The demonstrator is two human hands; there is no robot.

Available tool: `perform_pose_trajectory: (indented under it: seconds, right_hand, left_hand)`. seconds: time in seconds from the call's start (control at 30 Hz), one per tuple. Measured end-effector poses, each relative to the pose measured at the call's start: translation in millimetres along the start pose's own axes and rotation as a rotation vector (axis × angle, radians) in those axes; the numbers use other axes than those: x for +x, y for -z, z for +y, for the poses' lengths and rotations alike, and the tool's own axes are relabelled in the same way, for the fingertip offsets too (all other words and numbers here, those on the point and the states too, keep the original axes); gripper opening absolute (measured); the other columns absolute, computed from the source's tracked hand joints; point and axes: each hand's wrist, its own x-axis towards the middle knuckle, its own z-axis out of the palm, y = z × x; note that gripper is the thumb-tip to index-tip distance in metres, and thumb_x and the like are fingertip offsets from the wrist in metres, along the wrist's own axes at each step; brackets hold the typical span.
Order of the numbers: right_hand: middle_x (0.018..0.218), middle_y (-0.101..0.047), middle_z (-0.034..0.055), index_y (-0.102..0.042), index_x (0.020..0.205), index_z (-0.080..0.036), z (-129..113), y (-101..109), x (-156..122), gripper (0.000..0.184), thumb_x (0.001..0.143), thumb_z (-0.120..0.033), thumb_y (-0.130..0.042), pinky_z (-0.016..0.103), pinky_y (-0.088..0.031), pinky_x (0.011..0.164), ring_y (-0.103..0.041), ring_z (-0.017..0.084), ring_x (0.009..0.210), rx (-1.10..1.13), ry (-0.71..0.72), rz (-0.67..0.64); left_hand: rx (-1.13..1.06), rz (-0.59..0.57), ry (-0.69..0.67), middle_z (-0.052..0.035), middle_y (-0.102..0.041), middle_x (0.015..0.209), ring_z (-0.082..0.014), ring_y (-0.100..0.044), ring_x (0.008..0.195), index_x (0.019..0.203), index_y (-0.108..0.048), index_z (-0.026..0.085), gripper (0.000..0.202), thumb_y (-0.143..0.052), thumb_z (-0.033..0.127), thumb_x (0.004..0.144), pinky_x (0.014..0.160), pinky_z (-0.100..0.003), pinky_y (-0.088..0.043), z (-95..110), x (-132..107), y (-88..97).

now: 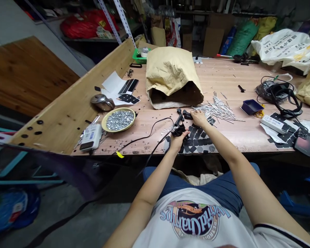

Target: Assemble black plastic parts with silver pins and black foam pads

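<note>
My left hand [179,140] is closed around a small cluster of black plastic parts [178,130] close to the table's front edge. A black piece with a stem [179,117] sticks up just beyond them; whether it is joined to the cluster I cannot tell. My right hand [198,118] pinches another black plastic piece [187,115] with its fingertips, a little farther from me. Beside that hand lies a loose pile of thin metal rods [219,109]. Sheets of black adhesive pads [197,139] lie under and between my forearms. Small shiny metal bits are scattered left of my left hand.
A large paper sack [170,72] lies behind my hands, its mouth facing me. Left are a yellow bowl [119,120] of small metal pieces and a white box-shaped device [91,137]. A dark cable [151,132] crosses the table. A blue tray [251,107] stands right; a wooden board [74,93] edges the left.
</note>
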Motion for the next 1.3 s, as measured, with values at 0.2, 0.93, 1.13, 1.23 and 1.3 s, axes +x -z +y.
perform_pose_trajectory:
  seconds: [0.2, 0.93, 1.13, 1.23, 1.3]
  right_hand:
    - [0.112, -0.059, 0.0178, -0.056, 0.122, -0.011, -1.8, -11.3, -4.7, 0.038, 0.092, -0.023, -0.035, 0.041, -0.039, 0.090, -0.049, 0.028, 0.105, 0.216, -0.078, 0.205]
    - [0.139, -0.048, 0.0101, -0.033, 0.143, -0.021, -53.6, -31.2, -110.0, 0.067, 0.091, -0.062, -0.020, 0.039, -0.037, 0.108, -0.042, 0.020, 0.131, 1.169, 0.009, 0.453]
    - [0.130, -0.055, 0.0108, -0.052, 0.127, -0.021, -15.7, -36.6, -100.2, 0.057, 0.093, -0.056, -0.025, 0.047, -0.038, 0.105, -0.045, 0.024, 0.126, 0.848, -0.112, 0.495]
    - [0.113, -0.062, 0.0151, -0.064, 0.105, -0.017, 29.0, -36.4, -84.8, 0.038, 0.091, -0.043, -0.041, 0.050, -0.044, 0.095, -0.052, 0.029, 0.112, 0.576, -0.342, 0.508]
    - [0.101, -0.063, 0.0180, -0.066, 0.094, -0.014, 50.3, -36.1, -79.0, 0.027, 0.087, -0.033, -0.048, 0.047, -0.048, 0.086, -0.055, 0.031, 0.103, 0.422, -0.476, 0.387]
  left_hand:
    - [0.009, 0.053, -0.004, -0.0056, -0.073, 0.074, -0.0206, -0.070, 0.069, 0.070, -0.069, 0.015, 0.030, -0.082, 0.033, 0.050, 0.079, -0.036, -0.054, 0.7, 5.9, 6.3]
    - [0.170, -0.066, -0.098, -0.0036, -0.072, 0.078, -0.0239, -0.067, 0.083, 0.077, -0.068, 0.018, 0.041, -0.083, 0.015, 0.039, 0.083, -0.036, -0.051, -6.6, -18.0, -11.4]
    - [0.154, -0.083, -0.025, -0.0039, -0.071, 0.075, -0.0257, -0.067, 0.082, 0.071, -0.066, 0.017, 0.033, -0.081, 0.014, 0.041, 0.088, -0.043, -0.049, -7.7, -19.4, -11.2]
    - [0.118, -0.080, -0.007, -0.0039, -0.069, 0.069, -0.0272, -0.067, 0.084, 0.066, -0.065, 0.017, 0.028, -0.080, 0.012, 0.043, 0.090, -0.045, -0.048, -7.8, -18.8, -11.0]
    - [0.109, -0.063, -0.002, -0.0036, -0.068, 0.067, -0.0281, -0.067, 0.085, 0.065, -0.064, 0.017, 0.027, -0.080, 0.011, 0.044, 0.091, -0.047, -0.048, -8.8, -19.6, -11.3]
